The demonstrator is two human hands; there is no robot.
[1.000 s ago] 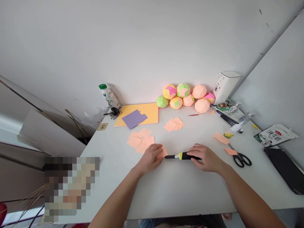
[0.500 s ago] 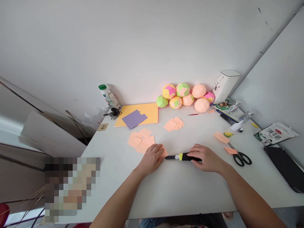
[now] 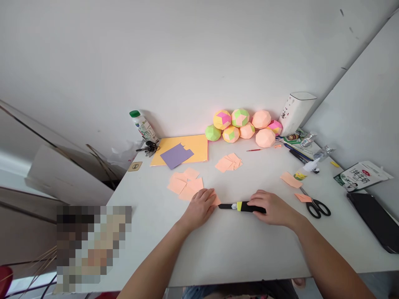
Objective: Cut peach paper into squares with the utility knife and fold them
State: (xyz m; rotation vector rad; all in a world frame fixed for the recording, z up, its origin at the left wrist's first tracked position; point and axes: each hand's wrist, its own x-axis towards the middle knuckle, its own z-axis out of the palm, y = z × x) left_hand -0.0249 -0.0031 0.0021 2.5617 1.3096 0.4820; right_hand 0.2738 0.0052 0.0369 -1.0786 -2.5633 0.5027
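Observation:
My left hand point(image 3: 199, 207) lies with curled fingers pressing down on a small peach paper piece point(image 3: 215, 201) on the white table point(image 3: 237, 249). My right hand point(image 3: 271, 207) is closed around the handle of a black and yellow utility knife point(image 3: 238, 206). The knife lies flat, its tip pointing left at the edge of the peach piece. A loose spread of peach paper squares point(image 3: 186, 185) sits just behind my left hand.
Black scissors point(image 3: 314, 206) lie right of my right hand, with peach scraps point(image 3: 290, 180) nearby. Several paper balls point(image 3: 243, 126) line the wall, beside a white box point(image 3: 295, 112). A yellow sheet with purple paper point(image 3: 176, 155), keys point(image 3: 149, 147), a bottle point(image 3: 142, 125) and a dark tablet point(image 3: 375, 222) are about.
The knife and my right hand have shifted slightly to the right. My left hand stays on the peach piece.

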